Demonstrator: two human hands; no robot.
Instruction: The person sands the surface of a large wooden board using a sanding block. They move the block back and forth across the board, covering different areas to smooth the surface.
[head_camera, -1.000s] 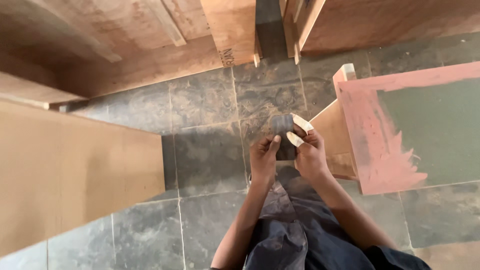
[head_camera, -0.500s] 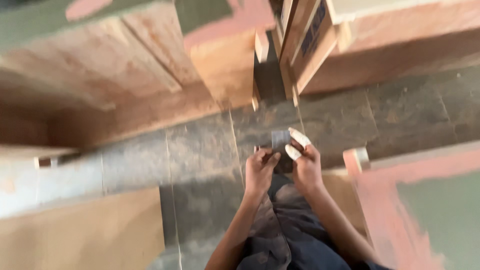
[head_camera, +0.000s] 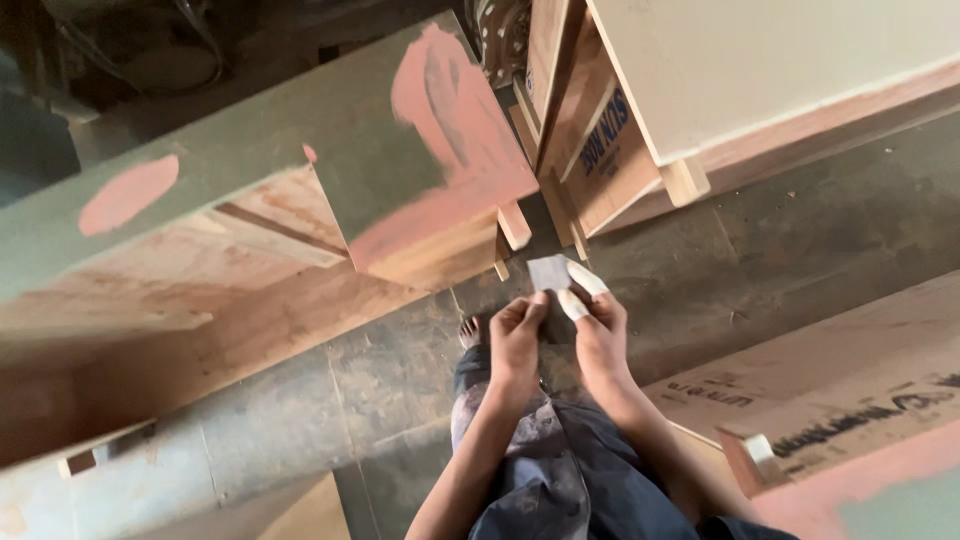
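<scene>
1. Both the left hand (head_camera: 517, 338) and right hand (head_camera: 598, 335) pinch a small grey sheet (head_camera: 549, 272), probably sandpaper, above the tiled floor (head_camera: 300, 410).
2. Since the earlier frame, the view has tilted up; the green-and-pink painted cabinet (head_camera: 400, 150) now fills more of the picture.

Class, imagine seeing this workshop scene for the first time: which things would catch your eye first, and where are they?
At centre, the left hand and right hand pinch a small grey sheet, two right fingertips wrapped in white. Upper left, a grey-green wooden cabinet bears large pink filler patches.
</scene>
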